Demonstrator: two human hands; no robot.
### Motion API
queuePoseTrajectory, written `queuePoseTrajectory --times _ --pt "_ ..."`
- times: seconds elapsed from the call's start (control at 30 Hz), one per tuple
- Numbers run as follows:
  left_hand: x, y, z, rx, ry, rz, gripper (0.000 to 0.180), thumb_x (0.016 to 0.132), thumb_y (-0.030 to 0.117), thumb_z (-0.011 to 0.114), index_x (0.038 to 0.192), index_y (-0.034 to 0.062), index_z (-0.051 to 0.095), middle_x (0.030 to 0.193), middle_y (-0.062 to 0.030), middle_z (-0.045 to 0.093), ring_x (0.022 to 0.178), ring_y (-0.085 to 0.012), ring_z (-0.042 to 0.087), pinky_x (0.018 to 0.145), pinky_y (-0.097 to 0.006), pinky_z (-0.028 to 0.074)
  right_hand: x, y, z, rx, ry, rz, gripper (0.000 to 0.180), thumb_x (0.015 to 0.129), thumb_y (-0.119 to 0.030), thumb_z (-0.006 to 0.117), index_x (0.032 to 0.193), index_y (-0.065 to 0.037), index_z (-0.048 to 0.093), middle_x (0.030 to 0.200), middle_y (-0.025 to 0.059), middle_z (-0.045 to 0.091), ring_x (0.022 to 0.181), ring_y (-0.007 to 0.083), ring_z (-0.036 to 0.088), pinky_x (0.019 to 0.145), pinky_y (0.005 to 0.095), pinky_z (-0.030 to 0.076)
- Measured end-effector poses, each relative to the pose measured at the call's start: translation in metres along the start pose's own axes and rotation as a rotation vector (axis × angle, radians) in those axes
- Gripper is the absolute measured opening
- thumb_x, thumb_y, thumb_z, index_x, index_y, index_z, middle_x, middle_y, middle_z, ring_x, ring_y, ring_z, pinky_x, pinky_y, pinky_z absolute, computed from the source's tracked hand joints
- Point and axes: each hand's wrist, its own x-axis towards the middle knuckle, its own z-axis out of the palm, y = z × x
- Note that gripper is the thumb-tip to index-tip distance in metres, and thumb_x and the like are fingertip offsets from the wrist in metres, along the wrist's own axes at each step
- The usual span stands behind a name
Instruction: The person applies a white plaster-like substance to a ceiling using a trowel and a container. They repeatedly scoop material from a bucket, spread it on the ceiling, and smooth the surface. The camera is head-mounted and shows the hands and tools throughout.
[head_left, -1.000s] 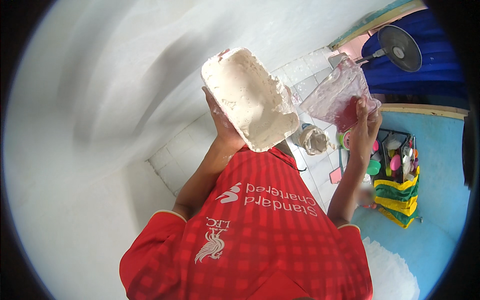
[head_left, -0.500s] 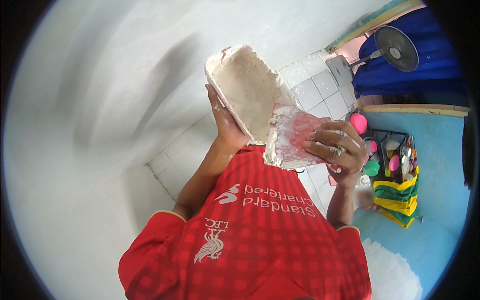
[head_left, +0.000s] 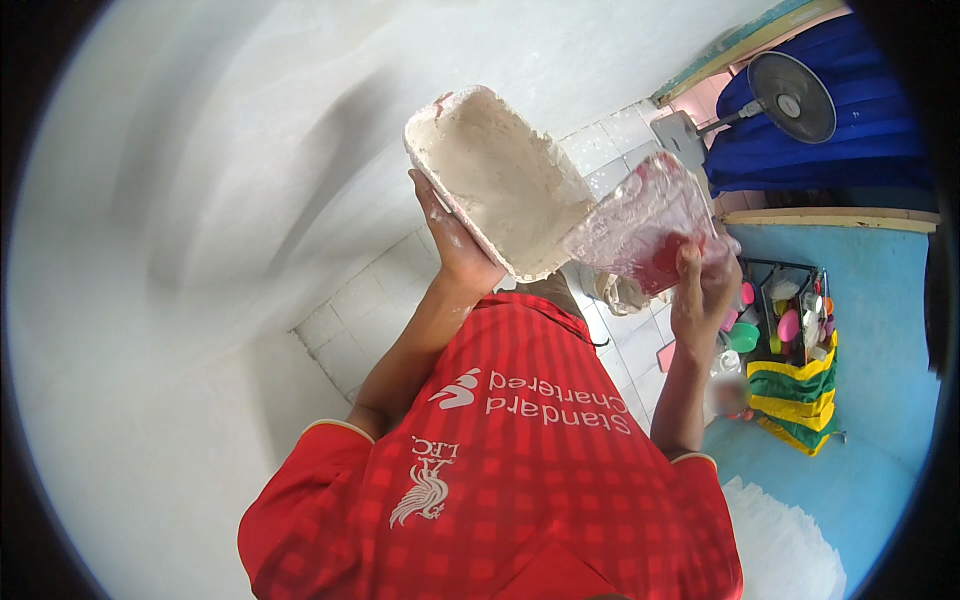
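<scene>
My left hand holds a rectangular tub from below and along its left side, its fingers mostly hidden behind the wall. Pale off-white paste coats the inside of the tub and crusts its rim. In my right hand is a flat reddish scraper, smeared with the same paste. The thumb presses on its face, and the other fingers are behind it. The scraper's left edge meets or overlaps the tub's right corner; contact is hard to tell. Paste spots both hands.
White walls stand to the left and ahead. At the upper right are a standing fan and a blue curtain. A rack of kitchenware and a striped cloth sit by the blue wall. White tiles cover the floor.
My right hand has turned over and swung the scraper up and to the right, so its other face shows. The tub has shifted slightly. My left hand keeps its hold.
</scene>
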Motion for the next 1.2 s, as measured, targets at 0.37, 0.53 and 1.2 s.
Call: queuePoseTrajectory --times 0.37,0.53,1.2 --pt "-0.003 -0.013 -0.023 1.222 0.106 0.795 0.086 0.097 0.082 0.032 0.161 0.0249 0.027 0.157 -0.0022 0.037 0.145 -0.0257 0.038 0.118 -0.050 0.037 -0.008 -0.004 0.006 0.113 0.180 0.035 0.021 0.099 -0.017 0.073 0.105 0.003 0.070 0.094 0.0048 0.070 0.083 0.0104 0.062 0.075 0.0263 0.049" --pt "-0.006 -0.001 0.014 -0.081 0.137 0.216 0.090 0.094 0.086 0.029 0.162 0.0262 0.024 0.161 0.0008 0.029 0.146 -0.0240 0.036 0.119 -0.048 0.035 -0.002 -0.029 0.023 -0.260 0.237 -0.304 0.022 0.103 -0.015 0.066 0.107 0.006 0.069 0.097 0.0075 0.071 0.085 0.0155 0.066 0.074 0.0284 0.051" --pt "0.034 -0.058 -0.046 0.919 0.173 1.098 0.085 0.108 0.053 0.046 0.163 0.0096 -0.002 0.163 -0.0176 0.021 0.149 -0.0305 0.032 0.122 -0.052 0.032 0.031 -0.081 0.060 -0.425 -0.186 -0.372 0.029 0.080 -0.002 0.080 0.109 -0.008 0.079 0.099 0.0076 0.076 0.084 0.0227 0.073 0.070 0.0343 0.057"
